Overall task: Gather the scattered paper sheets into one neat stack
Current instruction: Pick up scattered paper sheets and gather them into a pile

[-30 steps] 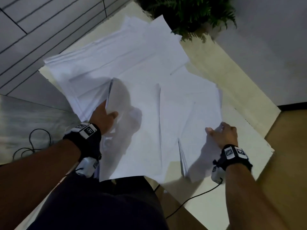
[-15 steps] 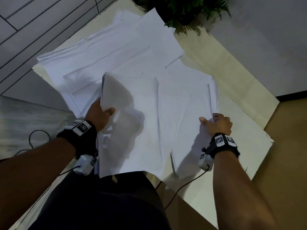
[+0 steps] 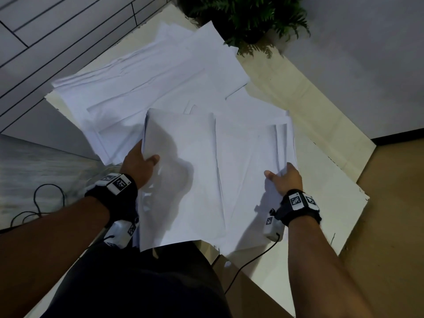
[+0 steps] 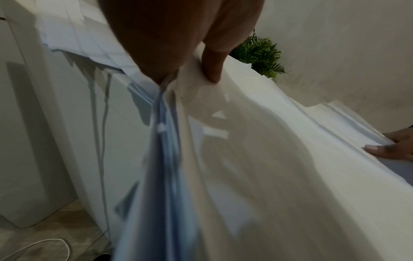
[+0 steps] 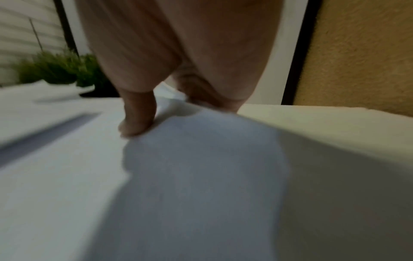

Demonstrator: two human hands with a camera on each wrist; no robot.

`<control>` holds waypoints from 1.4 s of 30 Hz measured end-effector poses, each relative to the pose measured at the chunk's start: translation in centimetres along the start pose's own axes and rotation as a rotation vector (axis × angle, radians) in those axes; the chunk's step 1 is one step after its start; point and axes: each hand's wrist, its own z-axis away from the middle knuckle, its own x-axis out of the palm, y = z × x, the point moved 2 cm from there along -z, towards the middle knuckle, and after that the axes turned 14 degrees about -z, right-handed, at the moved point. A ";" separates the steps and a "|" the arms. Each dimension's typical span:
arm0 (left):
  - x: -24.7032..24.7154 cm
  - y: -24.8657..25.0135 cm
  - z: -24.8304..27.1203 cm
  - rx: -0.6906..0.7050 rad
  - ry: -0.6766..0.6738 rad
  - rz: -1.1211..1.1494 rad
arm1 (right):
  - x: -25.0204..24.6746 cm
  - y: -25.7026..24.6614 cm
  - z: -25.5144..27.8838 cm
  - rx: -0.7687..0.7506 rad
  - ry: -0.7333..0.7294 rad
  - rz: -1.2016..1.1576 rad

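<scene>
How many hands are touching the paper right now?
2. The left hand grips the left edge of a lifted bundle of sheets; the right hand grips the sheets at the right. Its fingers under the paper are hidden.

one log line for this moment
left hand grips sheet bundle | right hand pinches right sheets | far sheets scattered

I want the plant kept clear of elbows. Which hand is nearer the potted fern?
Neither clearly. The left hand grips sheets down-left of the fern; the right hand pinches sheets below it.
</scene>
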 end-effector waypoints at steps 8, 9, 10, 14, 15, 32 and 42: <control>-0.8 0.6 0.2 0.001 -0.006 0.088 | -12.9 -5.1 3.0 -0.402 0.356 -0.318; -0.9 0.8 0.2 0.002 -0.003 0.094 | -15.0 -5.5 3.8 -0.425 0.375 -0.389; -0.9 0.9 0.2 0.004 0.001 0.098 | -16.5 -6.0 4.9 -0.449 0.360 -0.424; -0.8 1.8 0.2 0.004 0.001 0.122 | -15.9 -6.9 7.6 -0.465 0.369 -0.577; -0.7 2.2 0.4 0.006 0.003 0.127 | -14.4 -6.6 7.6 -0.471 0.365 -0.616; 0.5 3.6 0.9 0.073 -0.110 0.329 | 7.7 -7.9 6.0 -0.239 -0.197 -0.431; 0.7 4.5 0.1 0.129 -0.312 0.267 | 6.0 -13.9 2.4 -0.500 -0.197 -0.218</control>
